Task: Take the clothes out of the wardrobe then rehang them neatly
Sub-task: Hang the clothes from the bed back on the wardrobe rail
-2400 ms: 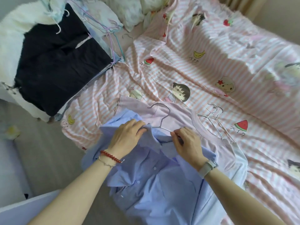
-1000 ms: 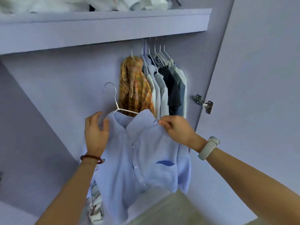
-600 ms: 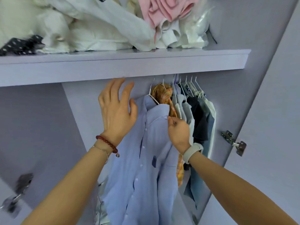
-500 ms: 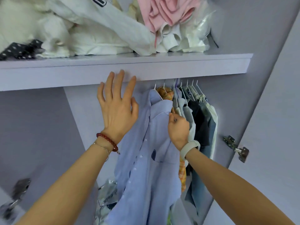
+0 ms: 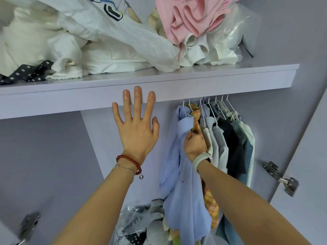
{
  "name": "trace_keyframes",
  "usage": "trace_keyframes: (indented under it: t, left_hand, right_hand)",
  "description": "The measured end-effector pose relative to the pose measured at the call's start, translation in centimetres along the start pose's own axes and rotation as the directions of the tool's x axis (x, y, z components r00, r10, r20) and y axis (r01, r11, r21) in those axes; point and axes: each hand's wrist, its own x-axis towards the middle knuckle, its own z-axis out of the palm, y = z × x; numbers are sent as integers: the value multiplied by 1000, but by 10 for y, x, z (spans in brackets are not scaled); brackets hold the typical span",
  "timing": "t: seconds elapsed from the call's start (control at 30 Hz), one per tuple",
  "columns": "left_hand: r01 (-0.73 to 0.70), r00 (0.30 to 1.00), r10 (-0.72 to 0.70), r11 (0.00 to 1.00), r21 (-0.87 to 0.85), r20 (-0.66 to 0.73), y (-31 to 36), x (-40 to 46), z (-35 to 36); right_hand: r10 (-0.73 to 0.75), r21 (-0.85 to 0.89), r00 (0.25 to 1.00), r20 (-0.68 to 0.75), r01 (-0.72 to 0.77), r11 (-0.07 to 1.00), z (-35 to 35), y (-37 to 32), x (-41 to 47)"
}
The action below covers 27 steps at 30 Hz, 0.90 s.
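Our blue shirt (image 5: 184, 183) has gone from the bed to the rail at centre frame, beside the plaid shirt (image 5: 195, 119). Our right hand (image 5: 193, 145) pinches its collar; our left hand (image 5: 137, 126), spread wide, has let go, so straightening remains

Thin, soft, matt cloth on the light blue shirt (image 5: 185, 191), faintly creased. Woven check cloth on the orange-yellow shirt (image 5: 195, 119) beside it. Thin white-coated wire for the hangers (image 5: 212, 110). Smooth, matt lilac laminate on the shelf (image 5: 212, 82) with a faint sheen along its top. Crumpled white cotton-like cloth (image 5: 106, 55) piled above, soft pink fabric (image 5: 185, 16), and a clear, glossy, crinkled plastic bag (image 5: 235, 32). Bright bare metal on the door hinge (image 5: 281, 177). Glossy red beads on the bracelet (image 5: 129, 160); smooth, matt pale band on the watch (image 5: 201, 159).
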Motion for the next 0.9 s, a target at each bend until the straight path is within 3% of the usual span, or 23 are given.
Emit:
trace_keyframes:
  t: [0.13,0.27,0.37,0.43,0.57,0.7,0.83,0.9]
  left_hand:
    - [-9,1000,9,1000,-25,21,-1,1,-1]
    - [58,996,-49,989,-135,74,6,-14,-4]
    - [131,977,-74,949,-287,200,26,-50,-7]
    - [151,945,-25,918,-368,327,44,-78,-9]
    - [135,845,189,829,-543,499,92,-133,-18]
    - [90,736,418,719,-690,532,153,-195,-53]
    - [69,600,622,586,-807,503,220,-247,-100]
    - [74,496,720,523,-849,486,254,-267,-128]
  right_hand:
    - [-80,-52,992,99,86,995,-4,3,-12]
    - [-220,-48,972,87,225,973,-30,11,-43]
    - [-347,-227,937,42,347,910,-61,27,-66]
    - [-347,-342,938,22,333,879,-81,46,-87]
    - [-185,-429,983,8,170,887,-122,102,-154]
    - [88,-504,995,-53,-103,858,-167,164,-246]
    - [353,-514,914,-199,-404,757,-218,208,-327]
    - [450,-510,851,-270,-523,683,-246,224,-370]
